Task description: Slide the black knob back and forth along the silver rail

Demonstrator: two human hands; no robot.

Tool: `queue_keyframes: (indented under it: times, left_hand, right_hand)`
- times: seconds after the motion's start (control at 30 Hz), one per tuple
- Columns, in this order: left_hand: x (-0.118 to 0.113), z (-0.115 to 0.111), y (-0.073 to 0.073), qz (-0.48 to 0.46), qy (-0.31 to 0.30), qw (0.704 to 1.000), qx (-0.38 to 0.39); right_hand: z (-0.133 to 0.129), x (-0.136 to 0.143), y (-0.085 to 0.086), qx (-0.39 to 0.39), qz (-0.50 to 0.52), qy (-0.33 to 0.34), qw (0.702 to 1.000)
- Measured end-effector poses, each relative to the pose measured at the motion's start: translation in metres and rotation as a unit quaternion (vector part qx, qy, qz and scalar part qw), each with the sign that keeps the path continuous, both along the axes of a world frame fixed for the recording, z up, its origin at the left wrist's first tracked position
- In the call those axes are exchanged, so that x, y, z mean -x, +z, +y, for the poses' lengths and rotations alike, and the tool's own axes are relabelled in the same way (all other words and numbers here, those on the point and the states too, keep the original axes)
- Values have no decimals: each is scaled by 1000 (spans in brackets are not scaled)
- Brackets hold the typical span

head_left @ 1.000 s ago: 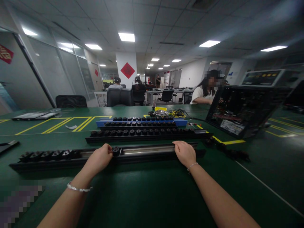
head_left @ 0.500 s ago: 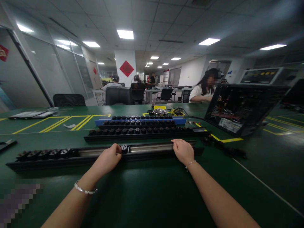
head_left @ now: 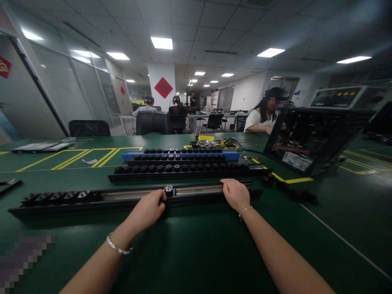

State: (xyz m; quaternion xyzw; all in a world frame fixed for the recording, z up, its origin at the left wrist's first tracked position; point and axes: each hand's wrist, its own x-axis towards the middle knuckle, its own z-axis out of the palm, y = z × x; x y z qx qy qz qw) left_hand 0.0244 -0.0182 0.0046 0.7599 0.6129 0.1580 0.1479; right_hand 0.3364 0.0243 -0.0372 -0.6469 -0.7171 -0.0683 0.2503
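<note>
A long black power track (head_left: 196, 199) with a metallic channel lies across the green table in front of me. In its channel sits one socket module (head_left: 168, 189), black with a pale slotted face. My left hand (head_left: 150, 209) has its fingers closed at the left side of this module; the fingertips are partly hidden. Toward the track's right end, my right hand (head_left: 237, 195) grips the rail, thumb and fingers over it. Several more black modules (head_left: 56, 197) stand in a row at the track's left end.
Behind lie another black track (head_left: 190, 176) filled with modules and a blue rail (head_left: 232, 156). Loose black modules (head_left: 301, 195) lie to the right. An opened computer case (head_left: 318, 141) stands at the back right, near a seated person (head_left: 260, 118). A metal dish (head_left: 206, 143) sits farther back.
My left hand and the socket module have moved a short way right along the track. My right hand stays in place on the rail.
</note>
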Motion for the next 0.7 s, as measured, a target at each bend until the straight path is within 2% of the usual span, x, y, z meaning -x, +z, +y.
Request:
queue_keyframes:
  times: [0.2,0.37,0.7]
  left_hand:
    - [-1,-2,3,8,-42,999,0]
    - [-6,-5,0,35,-88,995,-29]
    - [-3,-7,-7,77,-113,990,-32]
  right_hand:
    - [0,0,0,2,-4,-6,1000]
    - [0,0,0,-2,-7,-3,1000]
    - [0,0,0,-7,-10,-2,1000]
